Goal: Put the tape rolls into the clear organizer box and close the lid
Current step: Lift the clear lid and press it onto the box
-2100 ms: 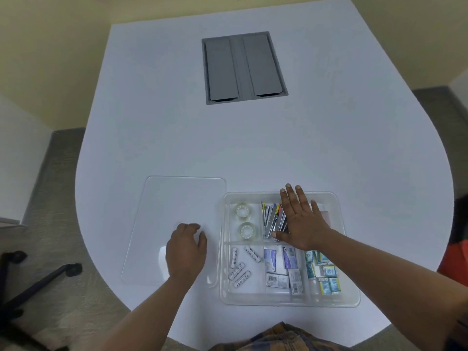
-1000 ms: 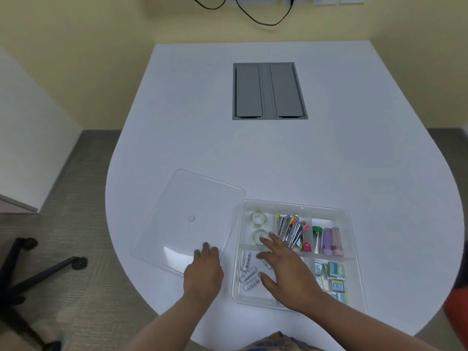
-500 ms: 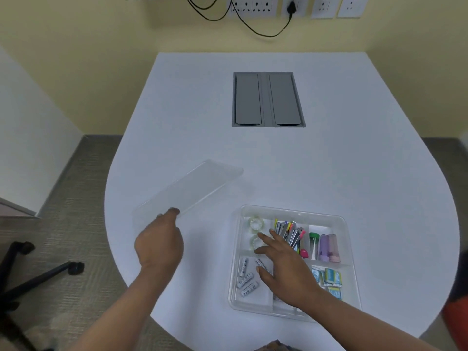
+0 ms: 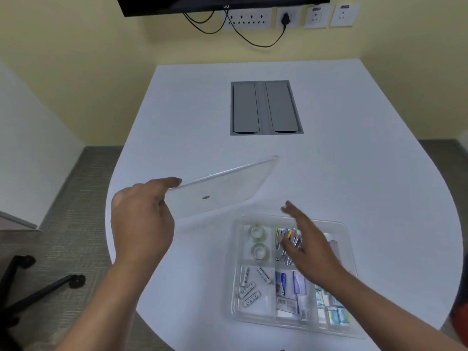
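Tape rolls [image 4: 257, 241]: two, apparently clear, flat in the open organizer box's [image 4: 353, 252] far-left compartment; lid [image 4: 222, 192] tilted, raised left of box.

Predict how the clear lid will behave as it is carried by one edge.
The lid probably stays stiff: it shows no sag though the left hand grips only one end. Likely light, since one hand lifts it. Its glossy plastic may be slippery.

Two tape rolls [image 4: 256, 241] in the organizer box [image 4: 352, 252] (far-left compartment), lid [image 4: 222, 191] to its left, above the table [image 4: 329, 173]
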